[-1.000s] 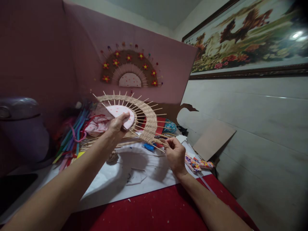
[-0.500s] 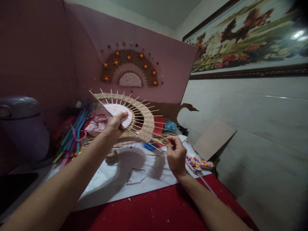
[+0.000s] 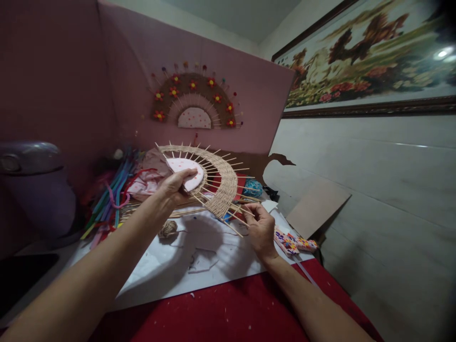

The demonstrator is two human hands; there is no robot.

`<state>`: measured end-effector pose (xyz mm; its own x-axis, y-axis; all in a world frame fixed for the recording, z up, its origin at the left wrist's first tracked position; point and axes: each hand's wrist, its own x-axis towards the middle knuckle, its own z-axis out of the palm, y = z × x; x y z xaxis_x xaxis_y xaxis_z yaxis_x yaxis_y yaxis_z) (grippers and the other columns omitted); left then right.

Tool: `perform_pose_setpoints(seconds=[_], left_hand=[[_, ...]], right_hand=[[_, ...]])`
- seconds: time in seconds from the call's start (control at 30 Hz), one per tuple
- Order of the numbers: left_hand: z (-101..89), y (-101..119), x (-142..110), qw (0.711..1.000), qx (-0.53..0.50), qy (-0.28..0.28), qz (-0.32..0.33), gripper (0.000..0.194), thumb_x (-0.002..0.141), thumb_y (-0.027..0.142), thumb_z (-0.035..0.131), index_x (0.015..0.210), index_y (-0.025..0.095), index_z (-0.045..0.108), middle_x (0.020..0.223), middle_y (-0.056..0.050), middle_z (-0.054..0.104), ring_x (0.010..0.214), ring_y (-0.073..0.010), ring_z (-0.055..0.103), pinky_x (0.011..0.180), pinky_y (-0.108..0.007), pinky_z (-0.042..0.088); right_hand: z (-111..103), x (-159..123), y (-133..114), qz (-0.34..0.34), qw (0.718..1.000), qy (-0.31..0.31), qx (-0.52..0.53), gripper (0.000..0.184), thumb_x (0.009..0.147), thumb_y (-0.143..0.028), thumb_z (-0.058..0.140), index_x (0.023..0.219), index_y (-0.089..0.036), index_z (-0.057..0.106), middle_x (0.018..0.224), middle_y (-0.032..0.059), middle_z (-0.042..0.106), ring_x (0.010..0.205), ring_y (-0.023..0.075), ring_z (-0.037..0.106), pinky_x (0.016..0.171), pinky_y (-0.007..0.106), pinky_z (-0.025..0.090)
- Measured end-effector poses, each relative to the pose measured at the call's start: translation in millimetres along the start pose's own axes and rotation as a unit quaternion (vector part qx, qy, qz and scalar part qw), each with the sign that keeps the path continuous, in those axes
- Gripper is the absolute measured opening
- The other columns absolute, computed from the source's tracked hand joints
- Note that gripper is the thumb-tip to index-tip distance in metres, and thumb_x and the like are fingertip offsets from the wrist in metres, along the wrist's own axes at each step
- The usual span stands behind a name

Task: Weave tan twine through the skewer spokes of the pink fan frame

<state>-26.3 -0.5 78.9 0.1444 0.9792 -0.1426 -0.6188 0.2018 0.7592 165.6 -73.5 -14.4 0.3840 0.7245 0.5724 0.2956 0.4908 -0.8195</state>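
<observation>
My left hand (image 3: 174, 187) grips the pink dotted half-disc (image 3: 187, 167) at the centre of a half-round woven fan piece (image 3: 223, 183) and holds it up above the table. Thin wooden sticks radiate from the disc through a band of tan twine weaving. My right hand (image 3: 260, 228) is at the lower right edge of the weave, fingers pinched among the stick ends, apparently on the twine strand. A small ball of twine (image 3: 168, 229) lies on the white sheet (image 3: 185, 266) below.
A finished fan with red flowers (image 3: 194, 102) hangs on the pink board. Coloured pipe cleaners (image 3: 109, 199) lie at the left beside a grey bin (image 3: 33, 185). A teal yarn ball (image 3: 252, 188), patterned strips (image 3: 294, 243) and red cloth (image 3: 228, 313) cover the table.
The woven piece has shifted a little right and down, tilting. My right hand moved in closer to its lower edge among the stick ends.
</observation>
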Motion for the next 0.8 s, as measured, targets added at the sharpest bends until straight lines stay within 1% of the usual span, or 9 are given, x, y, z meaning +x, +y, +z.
perform_pose_setpoints(seconds=[0.1, 0.2, 0.33, 0.43, 0.6, 0.7, 0.8], left_hand=[[0.7, -4.7, -0.7, 1.0, 0.003, -0.014, -0.01, 0.013, 0.072, 0.006, 0.057, 0.082, 0.012, 0.062, 0.065, -0.01, 0.067, 0.053, -0.0212, 0.063, 0.06, -0.043, 0.054], [2.4, -8.8, -2.2, 1.0, 0.004, -0.014, -0.018, 0.014, 0.071, 0.006, 0.057, 0.083, 0.012, 0.063, 0.064, -0.01, 0.067, 0.052, -0.0215, 0.062, 0.06, -0.045, 0.053], [5.5, -12.1, -5.0, 0.999, 0.008, -0.025, -0.043, 0.014, 0.073, 0.006, 0.056, 0.085, 0.012, 0.062, 0.061, -0.009, 0.066, 0.05, -0.0212, 0.061, 0.056, -0.042, 0.053], [7.4, -14.1, -6.3, 0.998, 0.009, -0.025, -0.049, 0.016, 0.073, 0.006, 0.056, 0.087, 0.012, 0.062, 0.06, -0.008, 0.065, 0.05, -0.02, 0.061, 0.058, -0.04, 0.053], [7.1, -17.0, -4.2, 0.998, 0.025, -0.025, -0.05, 0.015, 0.074, 0.007, 0.057, 0.087, 0.012, 0.061, 0.063, -0.006, 0.066, 0.055, -0.0184, 0.062, 0.068, -0.043, 0.052], [5.4, -18.1, -2.1, 0.998, 0.025, -0.04, -0.051, 0.01, 0.075, 0.009, 0.057, 0.084, 0.012, 0.06, 0.064, -0.006, 0.066, 0.056, -0.0181, 0.062, 0.065, -0.04, 0.053], [4.3, -18.5, -1.8, 0.998, 0.02, -0.047, -0.047, 0.009, 0.075, 0.009, 0.057, 0.081, 0.015, 0.061, 0.063, -0.005, 0.067, 0.055, -0.0172, 0.062, 0.06, -0.036, 0.054]], right_hand=[[2.3, -0.9, -0.7, 0.031, 0.999, -0.006, 0.018, 0.027, 0.074, -0.041, 0.06, 0.075, -0.015, 0.061, 0.066, 0.002, 0.061, 0.058, 0.0136, 0.054, 0.056, 0.025, 0.044], [2.2, 0.1, 2.2, 0.036, 0.999, -0.006, 0.034, 0.028, 0.075, -0.042, 0.06, 0.077, -0.014, 0.062, 0.067, 0.0026, 0.061, 0.058, 0.0136, 0.054, 0.056, 0.026, 0.045], [1.4, 1.3, 7.7, 0.022, 0.999, -0.008, 0.047, 0.026, 0.074, -0.04, 0.061, 0.079, -0.015, 0.063, 0.072, 0.0038, 0.063, 0.062, 0.0141, 0.055, 0.058, 0.026, 0.046], [1.2, 1.2, 6.9, 0.018, 0.999, -0.01, 0.043, 0.025, 0.074, -0.039, 0.06, 0.08, -0.015, 0.064, 0.074, 0.0046, 0.063, 0.064, 0.0146, 0.055, 0.059, 0.026, 0.046], [2.2, -0.2, -7.3, 0.052, 0.995, -0.021, 0.08, 0.019, 0.07, -0.034, 0.063, 0.072, -0.016, 0.061, 0.067, 0.0012, 0.062, 0.06, 0.0127, 0.053, 0.056, 0.025, 0.044], [3.1, -0.4, -14.5, 0.075, 0.989, -0.035, 0.123, 0.016, 0.066, -0.031, 0.066, 0.068, -0.017, 0.06, 0.063, -0.0013, 0.06, 0.057, 0.0114, 0.052, 0.052, 0.022, 0.042], [3.5, 0.3, -11.9, 0.086, 0.984, -0.048, 0.147, 0.016, 0.066, -0.031, 0.068, 0.068, -0.017, 0.06, 0.063, -0.0018, 0.06, 0.056, 0.0107, 0.052, 0.051, 0.022, 0.042]])
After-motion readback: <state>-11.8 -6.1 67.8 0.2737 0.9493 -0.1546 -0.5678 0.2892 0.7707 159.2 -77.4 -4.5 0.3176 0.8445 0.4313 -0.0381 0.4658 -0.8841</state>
